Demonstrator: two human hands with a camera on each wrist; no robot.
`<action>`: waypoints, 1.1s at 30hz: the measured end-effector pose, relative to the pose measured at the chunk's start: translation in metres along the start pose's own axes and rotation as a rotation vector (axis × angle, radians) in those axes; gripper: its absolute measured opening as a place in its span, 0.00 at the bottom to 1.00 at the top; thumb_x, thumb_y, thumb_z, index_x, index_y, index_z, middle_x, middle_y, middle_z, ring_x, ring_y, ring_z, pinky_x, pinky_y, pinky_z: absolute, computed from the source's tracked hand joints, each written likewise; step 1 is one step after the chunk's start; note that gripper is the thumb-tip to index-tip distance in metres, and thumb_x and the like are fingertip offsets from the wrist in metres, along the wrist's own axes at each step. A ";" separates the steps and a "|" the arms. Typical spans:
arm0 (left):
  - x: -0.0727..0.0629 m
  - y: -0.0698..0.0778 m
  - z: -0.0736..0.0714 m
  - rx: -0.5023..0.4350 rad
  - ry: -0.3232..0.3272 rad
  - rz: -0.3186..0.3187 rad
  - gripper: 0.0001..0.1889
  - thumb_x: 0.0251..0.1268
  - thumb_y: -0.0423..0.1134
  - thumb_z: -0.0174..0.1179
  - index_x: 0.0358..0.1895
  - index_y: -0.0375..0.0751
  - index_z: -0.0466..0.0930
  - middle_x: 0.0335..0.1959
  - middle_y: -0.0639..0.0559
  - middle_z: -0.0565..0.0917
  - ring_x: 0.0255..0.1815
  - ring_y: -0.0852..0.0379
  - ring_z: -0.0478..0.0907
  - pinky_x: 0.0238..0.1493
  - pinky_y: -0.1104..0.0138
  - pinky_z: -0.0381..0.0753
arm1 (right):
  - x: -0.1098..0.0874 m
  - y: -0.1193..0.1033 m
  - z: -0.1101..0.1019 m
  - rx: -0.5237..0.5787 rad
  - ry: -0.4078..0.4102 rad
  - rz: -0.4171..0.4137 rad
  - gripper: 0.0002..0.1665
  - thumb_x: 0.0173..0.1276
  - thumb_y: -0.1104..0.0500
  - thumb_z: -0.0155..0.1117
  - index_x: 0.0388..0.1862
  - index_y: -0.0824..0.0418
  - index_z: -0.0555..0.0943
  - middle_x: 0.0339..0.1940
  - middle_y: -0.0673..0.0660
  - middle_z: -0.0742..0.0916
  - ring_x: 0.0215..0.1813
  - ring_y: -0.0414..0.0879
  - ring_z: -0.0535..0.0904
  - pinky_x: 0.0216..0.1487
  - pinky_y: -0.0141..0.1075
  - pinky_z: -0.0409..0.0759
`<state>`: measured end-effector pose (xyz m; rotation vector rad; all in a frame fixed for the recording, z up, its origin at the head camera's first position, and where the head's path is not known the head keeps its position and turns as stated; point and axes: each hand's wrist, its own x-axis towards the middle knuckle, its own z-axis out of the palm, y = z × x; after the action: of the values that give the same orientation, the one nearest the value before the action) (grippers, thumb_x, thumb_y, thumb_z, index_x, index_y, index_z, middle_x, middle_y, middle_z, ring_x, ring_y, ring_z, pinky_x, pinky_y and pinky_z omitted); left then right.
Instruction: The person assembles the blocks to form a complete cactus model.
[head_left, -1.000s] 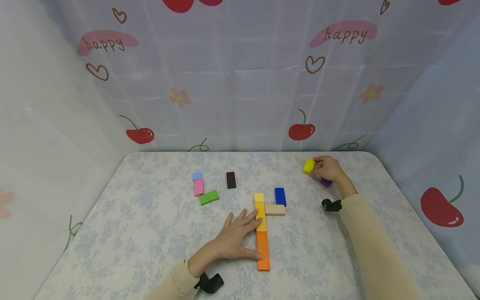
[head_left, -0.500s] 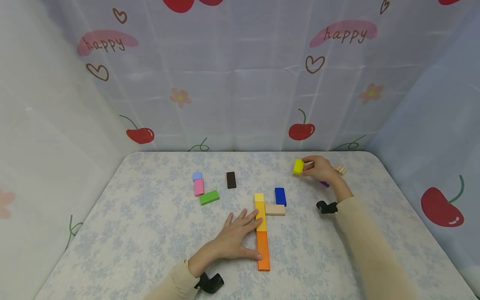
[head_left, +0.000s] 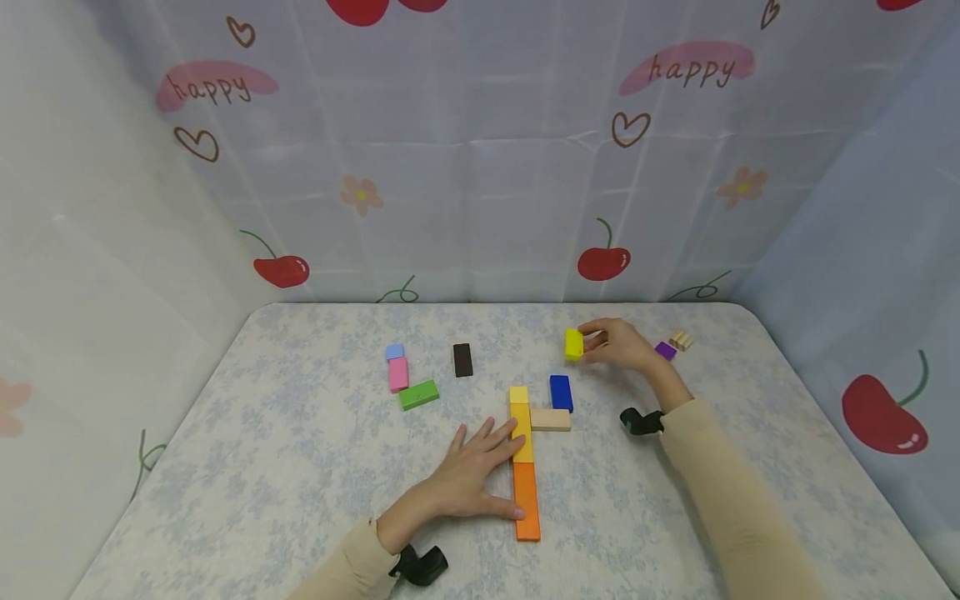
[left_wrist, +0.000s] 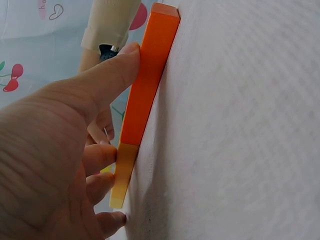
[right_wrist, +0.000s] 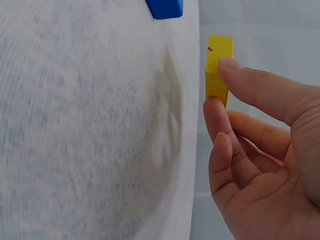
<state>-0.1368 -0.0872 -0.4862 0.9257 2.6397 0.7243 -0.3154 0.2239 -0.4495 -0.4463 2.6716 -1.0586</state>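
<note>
My right hand (head_left: 618, 343) pinches a bright yellow block (head_left: 573, 344) between thumb and fingers, held above the table in the right wrist view. My left hand (head_left: 471, 475) is spread out, its thumb touching a long orange block (head_left: 527, 500) and its fingertips on a golden-yellow block (head_left: 522, 435). Those two lie end to end in a line, with a small pale yellow block (head_left: 518, 395) at the far end. A beige block (head_left: 551, 420) sticks out to the right of the line. Behind it lies a blue block (head_left: 561, 393).
Purple block (head_left: 665, 351) and several small beige pieces (head_left: 682, 339) lie at the back right. Further left are a dark brown block (head_left: 462, 360), a green block (head_left: 418, 395), a pink block (head_left: 398, 375) and a light blue block (head_left: 394, 352). A printed curtain (head_left: 480, 167) stands behind the table.
My right hand has moved left with the yellow block, away from the purple block and beige pieces, which now show fully. The left hand has stayed in place.
</note>
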 end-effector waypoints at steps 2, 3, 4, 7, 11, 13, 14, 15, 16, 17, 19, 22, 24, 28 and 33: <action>0.000 0.000 0.000 0.001 0.000 0.000 0.50 0.51 0.66 0.67 0.77 0.54 0.57 0.81 0.56 0.47 0.82 0.44 0.40 0.73 0.34 0.35 | 0.000 -0.004 0.002 0.002 -0.016 -0.009 0.35 0.61 0.59 0.72 0.66 0.68 0.73 0.58 0.67 0.82 0.52 0.56 0.81 0.51 0.44 0.83; 0.000 0.000 0.000 0.001 0.000 -0.001 0.50 0.51 0.66 0.67 0.77 0.54 0.57 0.81 0.56 0.47 0.82 0.44 0.40 0.73 0.34 0.35 | 0.000 -0.006 0.004 0.004 -0.024 -0.011 0.35 0.61 0.59 0.72 0.66 0.68 0.73 0.59 0.67 0.81 0.52 0.56 0.81 0.52 0.44 0.83; 0.000 0.000 0.000 0.001 0.000 -0.001 0.50 0.51 0.66 0.67 0.77 0.54 0.57 0.81 0.56 0.47 0.82 0.44 0.40 0.73 0.34 0.35 | 0.000 -0.008 0.005 0.004 -0.033 -0.016 0.36 0.61 0.58 0.72 0.66 0.68 0.73 0.59 0.67 0.81 0.52 0.55 0.81 0.52 0.44 0.83; 0.000 0.000 0.000 0.000 -0.001 -0.002 0.50 0.51 0.66 0.67 0.77 0.54 0.57 0.81 0.57 0.47 0.82 0.44 0.40 0.73 0.34 0.35 | 0.001 -0.012 0.008 0.010 -0.052 -0.019 0.36 0.61 0.59 0.72 0.66 0.67 0.73 0.59 0.67 0.81 0.51 0.55 0.81 0.51 0.44 0.83; 0.000 0.000 -0.001 -0.004 0.000 -0.001 0.50 0.51 0.66 0.67 0.77 0.54 0.57 0.81 0.56 0.47 0.81 0.44 0.40 0.73 0.34 0.35 | 0.002 -0.012 0.011 0.012 -0.069 -0.023 0.35 0.61 0.59 0.73 0.66 0.67 0.73 0.58 0.66 0.82 0.50 0.54 0.81 0.49 0.42 0.83; 0.000 0.000 -0.001 -0.003 0.000 0.000 0.50 0.51 0.66 0.68 0.77 0.54 0.57 0.81 0.56 0.47 0.81 0.44 0.41 0.73 0.34 0.35 | 0.002 -0.012 0.013 0.012 -0.074 -0.031 0.35 0.61 0.59 0.73 0.66 0.67 0.74 0.57 0.66 0.82 0.50 0.53 0.81 0.48 0.41 0.83; 0.000 0.000 -0.001 -0.002 0.001 0.000 0.50 0.51 0.66 0.68 0.77 0.54 0.57 0.81 0.56 0.47 0.81 0.43 0.41 0.73 0.34 0.35 | 0.003 -0.011 0.014 0.012 -0.076 -0.033 0.35 0.61 0.59 0.73 0.66 0.67 0.74 0.57 0.66 0.82 0.50 0.53 0.81 0.48 0.41 0.83; 0.000 0.000 -0.001 0.000 0.001 0.001 0.50 0.51 0.66 0.68 0.77 0.54 0.57 0.81 0.56 0.47 0.81 0.43 0.41 0.73 0.34 0.36 | 0.003 -0.011 0.014 0.012 -0.079 -0.034 0.35 0.61 0.59 0.73 0.65 0.67 0.74 0.56 0.66 0.82 0.49 0.53 0.81 0.47 0.41 0.83; 0.000 0.000 -0.001 0.003 0.001 0.001 0.50 0.51 0.66 0.67 0.77 0.54 0.57 0.81 0.56 0.47 0.81 0.44 0.41 0.73 0.34 0.36 | 0.003 -0.010 0.015 0.012 -0.081 -0.033 0.34 0.61 0.59 0.72 0.65 0.67 0.74 0.55 0.66 0.83 0.49 0.52 0.81 0.47 0.40 0.83; 0.001 0.000 -0.001 0.005 0.002 0.002 0.50 0.51 0.66 0.68 0.77 0.54 0.57 0.81 0.56 0.47 0.81 0.43 0.41 0.73 0.34 0.36 | 0.004 -0.010 0.015 0.015 -0.085 -0.031 0.34 0.61 0.59 0.73 0.65 0.67 0.75 0.55 0.66 0.83 0.48 0.52 0.81 0.47 0.40 0.83; 0.001 0.000 0.000 0.005 0.002 0.002 0.50 0.51 0.66 0.67 0.77 0.54 0.57 0.81 0.56 0.47 0.81 0.43 0.41 0.73 0.34 0.36 | 0.005 -0.009 0.016 0.016 -0.092 -0.028 0.33 0.60 0.59 0.73 0.64 0.67 0.75 0.53 0.65 0.84 0.47 0.51 0.81 0.46 0.40 0.83; 0.001 0.000 0.000 0.004 -0.001 0.000 0.50 0.51 0.66 0.67 0.77 0.54 0.57 0.81 0.56 0.47 0.81 0.44 0.41 0.73 0.34 0.36 | 0.005 -0.009 0.017 0.013 -0.104 -0.028 0.33 0.60 0.59 0.73 0.64 0.67 0.76 0.52 0.65 0.84 0.46 0.50 0.81 0.46 0.39 0.83; 0.001 -0.001 0.000 0.002 -0.002 0.000 0.50 0.51 0.66 0.67 0.77 0.54 0.57 0.81 0.56 0.47 0.81 0.43 0.41 0.73 0.34 0.36 | 0.006 -0.009 0.018 0.006 -0.110 -0.032 0.33 0.60 0.59 0.73 0.63 0.68 0.76 0.51 0.65 0.84 0.45 0.50 0.81 0.45 0.38 0.82; 0.001 -0.001 0.000 0.006 0.000 0.002 0.50 0.51 0.66 0.67 0.77 0.54 0.57 0.81 0.56 0.48 0.81 0.43 0.41 0.73 0.34 0.36 | 0.006 -0.010 0.019 0.001 -0.118 -0.026 0.33 0.60 0.60 0.73 0.63 0.68 0.76 0.49 0.64 0.85 0.42 0.49 0.79 0.44 0.37 0.81; 0.001 -0.002 0.001 0.009 -0.002 0.000 0.50 0.51 0.66 0.67 0.77 0.54 0.57 0.81 0.56 0.47 0.81 0.43 0.41 0.73 0.34 0.36 | 0.008 -0.008 0.022 0.015 -0.122 -0.021 0.34 0.58 0.60 0.74 0.63 0.68 0.76 0.45 0.62 0.85 0.39 0.47 0.79 0.40 0.34 0.80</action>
<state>-0.1384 -0.0872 -0.4876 0.9282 2.6433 0.7108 -0.3141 0.2018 -0.4606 -0.5202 2.5566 -1.0219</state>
